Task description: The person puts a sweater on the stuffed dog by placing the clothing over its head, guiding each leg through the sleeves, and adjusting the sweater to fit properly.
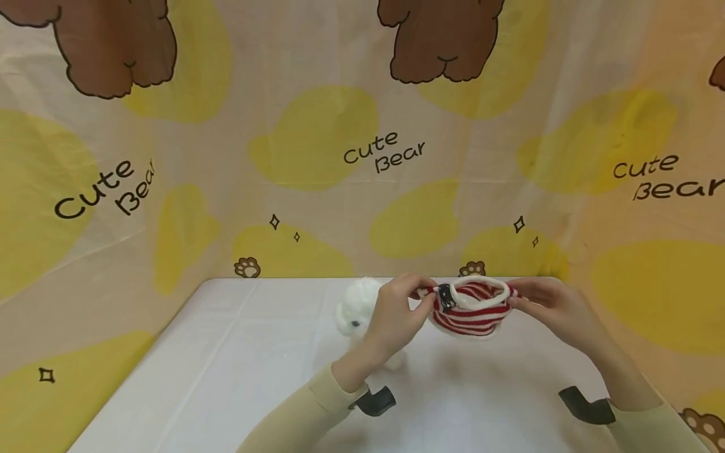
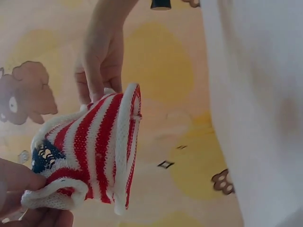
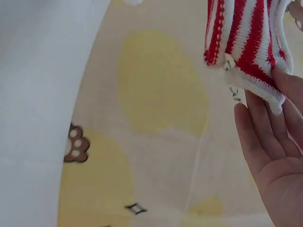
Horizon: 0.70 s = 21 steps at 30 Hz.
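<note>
One striped sweater (image 1: 470,322) spread above the bench (image 1: 226,352)

Left hand (image 1: 396,308) and right hand (image 1: 552,308) both grasp it: the left grip pinches the sleeve beside the dark patch (image 1: 447,296), the right grip the opposite sleeve. It hangs clear of the bench, toward the far edge, stretched sideways between them, white-rimmed opening up, wide hem (image 2: 124,156) down. The white toy (image 1: 361,299) rests on the bench left of the sweater, partly hidden by the left hand, which is nearer; that sideways offset seems to matter most.
</note>
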Tool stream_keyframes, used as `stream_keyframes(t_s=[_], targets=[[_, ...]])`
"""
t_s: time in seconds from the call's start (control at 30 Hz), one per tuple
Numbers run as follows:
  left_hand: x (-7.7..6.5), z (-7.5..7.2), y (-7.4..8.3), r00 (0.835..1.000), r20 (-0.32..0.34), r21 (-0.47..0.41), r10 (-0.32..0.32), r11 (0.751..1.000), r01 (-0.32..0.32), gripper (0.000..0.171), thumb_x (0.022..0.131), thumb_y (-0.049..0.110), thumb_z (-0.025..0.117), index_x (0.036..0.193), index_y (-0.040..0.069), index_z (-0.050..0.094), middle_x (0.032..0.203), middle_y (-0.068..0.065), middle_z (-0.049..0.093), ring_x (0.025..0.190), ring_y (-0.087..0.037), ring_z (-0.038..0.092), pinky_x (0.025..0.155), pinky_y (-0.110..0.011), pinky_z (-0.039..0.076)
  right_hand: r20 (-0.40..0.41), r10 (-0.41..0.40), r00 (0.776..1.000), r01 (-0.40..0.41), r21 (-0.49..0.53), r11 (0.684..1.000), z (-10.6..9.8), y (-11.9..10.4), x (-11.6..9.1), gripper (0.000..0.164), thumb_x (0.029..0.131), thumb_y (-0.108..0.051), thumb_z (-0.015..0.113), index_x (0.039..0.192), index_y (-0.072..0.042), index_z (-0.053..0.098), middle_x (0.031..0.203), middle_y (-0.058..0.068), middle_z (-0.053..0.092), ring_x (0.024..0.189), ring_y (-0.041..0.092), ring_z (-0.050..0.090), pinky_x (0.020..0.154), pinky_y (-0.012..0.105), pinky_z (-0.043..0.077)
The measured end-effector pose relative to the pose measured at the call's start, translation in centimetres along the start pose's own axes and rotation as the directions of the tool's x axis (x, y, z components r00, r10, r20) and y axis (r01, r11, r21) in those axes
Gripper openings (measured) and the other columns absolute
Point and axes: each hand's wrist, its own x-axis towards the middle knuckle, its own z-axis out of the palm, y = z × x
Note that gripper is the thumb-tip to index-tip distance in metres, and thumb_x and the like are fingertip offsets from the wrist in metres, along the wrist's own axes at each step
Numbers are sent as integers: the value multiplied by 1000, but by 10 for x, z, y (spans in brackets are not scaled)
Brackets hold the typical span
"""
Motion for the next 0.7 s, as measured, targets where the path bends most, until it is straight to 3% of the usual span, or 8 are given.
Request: stream_keyframes(t_s=[0.27,0.47,0.7], targets=[[9,-42,-13,997,-74,38,16,999,-13,11,84,2,66,93,8,68,86,-1,67,77,-10,60,72,-21,52,-23,-66,998,67,26,997,22,-31,34,25,83,-12,72,108,-7,68,98,7,71,91,-9,61,75,10,49],[10,-71,-23,992,-128,94,17,996,-5,11,84,2,66,94,6,68,88,-4,68,78,-12,61,72,-30,54,-18,-121,993,121,58,991,37,-49,57,27,82,-13,73,109,-10,69,98,6,72,89,-1,65,75,10,49],[3,-102,-35,988,-157,155,-13,987,38,11,86,5,67,96,8,68,89,-1,68,80,-11,61,74,-29,53,7,-140,990,138,96,986,56,-66,78,27,82,-16,73,108,-9,69,98,4,72,86,12,69,74,18,53]])
